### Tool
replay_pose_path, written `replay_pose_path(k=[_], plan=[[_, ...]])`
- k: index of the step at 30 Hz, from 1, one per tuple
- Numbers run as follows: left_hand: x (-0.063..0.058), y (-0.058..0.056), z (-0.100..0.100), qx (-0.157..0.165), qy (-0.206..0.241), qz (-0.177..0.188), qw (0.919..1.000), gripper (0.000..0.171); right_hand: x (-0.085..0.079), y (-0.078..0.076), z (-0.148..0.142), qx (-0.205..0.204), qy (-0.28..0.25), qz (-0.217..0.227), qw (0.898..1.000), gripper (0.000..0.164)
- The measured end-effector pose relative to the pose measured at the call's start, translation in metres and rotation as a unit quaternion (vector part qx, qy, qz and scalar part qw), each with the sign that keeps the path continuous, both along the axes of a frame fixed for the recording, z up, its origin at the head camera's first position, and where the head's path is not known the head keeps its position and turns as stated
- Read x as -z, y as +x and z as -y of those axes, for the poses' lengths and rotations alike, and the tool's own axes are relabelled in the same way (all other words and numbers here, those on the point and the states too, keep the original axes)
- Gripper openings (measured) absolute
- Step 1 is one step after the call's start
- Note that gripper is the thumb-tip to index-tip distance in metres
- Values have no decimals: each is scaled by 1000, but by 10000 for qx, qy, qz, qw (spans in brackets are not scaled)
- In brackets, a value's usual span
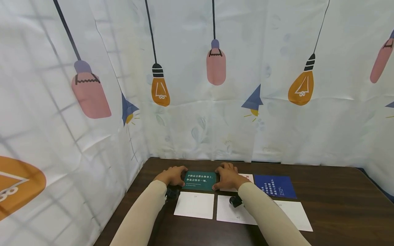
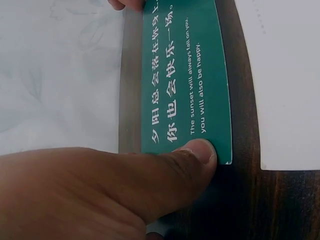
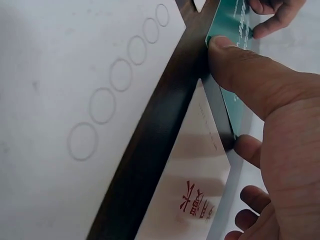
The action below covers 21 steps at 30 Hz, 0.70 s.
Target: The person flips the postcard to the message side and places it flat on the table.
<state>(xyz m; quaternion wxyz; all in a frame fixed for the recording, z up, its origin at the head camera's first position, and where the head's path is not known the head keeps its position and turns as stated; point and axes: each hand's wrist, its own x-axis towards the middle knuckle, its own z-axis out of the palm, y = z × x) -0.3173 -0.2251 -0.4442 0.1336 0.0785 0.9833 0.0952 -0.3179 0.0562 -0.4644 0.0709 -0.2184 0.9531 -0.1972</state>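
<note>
Five other cards [image 1: 194, 205] laid; left hand [image 1: 173, 175] and right hand [image 1: 229, 177] grip green card [image 1: 200, 180] by its ends, release seemingly pending

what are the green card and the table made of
The green card looks like thin paperboard, smooth and fairly matte: flat face, crisp print, slim pale edge. The table seems satin wood or wood-look laminate, judging by its streaky grain.

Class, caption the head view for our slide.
Left hand and right hand hold a green quote card at opposite ends.
</note>
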Motion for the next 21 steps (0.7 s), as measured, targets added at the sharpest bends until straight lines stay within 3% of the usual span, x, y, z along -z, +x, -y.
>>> replay_pose_path(k=[13,21], plan=[[0,2,-1,-79,133,5,9999,59,4,0,1,49,-311,-76,9995,74],[2,0,3,-65,280,-58,9996,73,7,3,2,24,-592,-163,9981,77]])
